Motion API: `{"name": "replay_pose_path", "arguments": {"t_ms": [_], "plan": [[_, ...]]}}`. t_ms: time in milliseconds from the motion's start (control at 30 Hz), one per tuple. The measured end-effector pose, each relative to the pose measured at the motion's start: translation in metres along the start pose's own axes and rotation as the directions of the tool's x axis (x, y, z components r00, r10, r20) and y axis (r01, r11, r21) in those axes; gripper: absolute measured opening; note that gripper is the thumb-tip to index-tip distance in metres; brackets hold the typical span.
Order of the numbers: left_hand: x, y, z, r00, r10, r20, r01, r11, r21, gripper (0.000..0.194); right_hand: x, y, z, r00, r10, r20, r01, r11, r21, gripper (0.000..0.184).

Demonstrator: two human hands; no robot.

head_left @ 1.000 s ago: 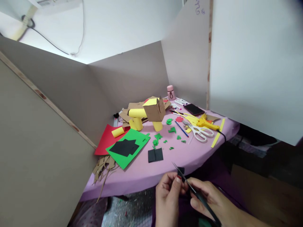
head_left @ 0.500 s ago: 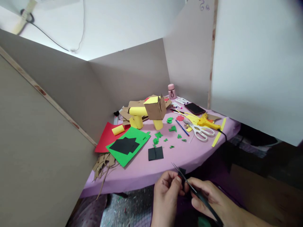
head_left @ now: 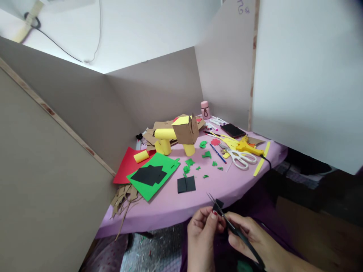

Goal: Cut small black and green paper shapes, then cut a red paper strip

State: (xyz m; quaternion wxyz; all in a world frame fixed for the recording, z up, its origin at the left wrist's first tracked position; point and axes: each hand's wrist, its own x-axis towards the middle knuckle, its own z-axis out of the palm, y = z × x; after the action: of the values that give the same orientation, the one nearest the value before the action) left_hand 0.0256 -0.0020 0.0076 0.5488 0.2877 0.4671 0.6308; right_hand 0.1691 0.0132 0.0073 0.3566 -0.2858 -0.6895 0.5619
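In front of the table edge, my left hand (head_left: 202,230) pinches a small piece of black paper (head_left: 218,205) between thumb and fingers. My right hand (head_left: 249,234) is closed around the dark handles of a pair of scissors (head_left: 236,229). The blades point up and left and lie across the black paper, close to my left thumb. Part of the paper is hidden by the blades and fingers. On the table just beyond lies a black paper rectangle (head_left: 186,184) with a line down it.
Green paper scraps (head_left: 207,154) lie mid-table near a cardboard and yellow paper figure (head_left: 184,133). Green sheet (head_left: 151,192) and red sheet (head_left: 124,166) are left. White scissors (head_left: 241,158), a yellow glue gun (head_left: 248,148) and a phone (head_left: 233,131) sit right. Grey panels (head_left: 159,90) surround the table.
The black paper piece has tilted slightly against the scissor blades. Both hands keep their grips, shifting only a little. The view has moved slightly; the things on the table stay put.
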Motion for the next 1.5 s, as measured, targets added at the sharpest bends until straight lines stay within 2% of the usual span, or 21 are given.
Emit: {"name": "replay_pose_path", "arguments": {"t_ms": [67, 267, 467, 767, 867, 1000, 1133, 1333, 1500], "plan": [[-0.001, -0.003, 0.001, 1.000, 0.014, -0.015, -0.014, 0.999, 0.029, 0.027, 0.000, 0.003, 0.001, 1.000, -0.001, 0.000, 0.001, 1.000, -0.003, 0.042], [-0.002, 0.006, 0.000, 0.995, 0.084, 0.045, -0.089, 0.989, 0.119, 0.021, -0.001, 0.004, 0.001, 1.000, -0.004, 0.019, 0.005, 0.999, -0.043, 0.046], [0.002, 0.007, -0.006, 0.996, 0.047, 0.075, -0.056, 0.989, 0.135, 0.022, 0.000, -0.002, -0.002, 1.000, 0.014, 0.009, -0.013, 0.999, -0.041, 0.047], [0.002, 0.032, -0.004, 0.993, 0.015, 0.121, -0.057, 0.931, 0.360, 0.019, -0.004, 0.001, -0.008, 0.998, 0.058, 0.009, -0.056, 0.987, -0.149, 0.032], [0.002, 0.032, -0.004, 0.990, -0.004, 0.142, -0.044, 0.941, 0.336, 0.021, -0.003, 0.000, -0.008, 0.997, 0.070, 0.015, -0.067, 0.988, -0.142, 0.031], [0.001, 0.017, -0.003, 0.992, -0.036, 0.124, 0.015, 0.986, 0.164, 0.023, -0.001, -0.001, -0.005, 0.999, 0.033, 0.006, -0.033, 0.997, -0.072, 0.034], [-0.002, 0.004, 0.002, 0.997, -0.016, 0.076, 0.011, 0.998, 0.066, 0.027, 0.000, -0.007, -0.004, 0.999, 0.011, 0.030, -0.010, 1.000, -0.022, 0.033], [0.000, 0.006, -0.001, 0.999, 0.012, 0.047, -0.017, 0.994, 0.108, 0.020, -0.001, -0.008, -0.007, 0.997, 0.030, 0.072, -0.024, 0.996, -0.091, 0.027], [0.004, 0.007, -0.006, 0.997, 0.013, 0.075, -0.026, 0.984, 0.177, 0.016, -0.006, -0.002, -0.010, 0.997, 0.080, 0.006, -0.077, 0.976, -0.202, 0.028]]}}
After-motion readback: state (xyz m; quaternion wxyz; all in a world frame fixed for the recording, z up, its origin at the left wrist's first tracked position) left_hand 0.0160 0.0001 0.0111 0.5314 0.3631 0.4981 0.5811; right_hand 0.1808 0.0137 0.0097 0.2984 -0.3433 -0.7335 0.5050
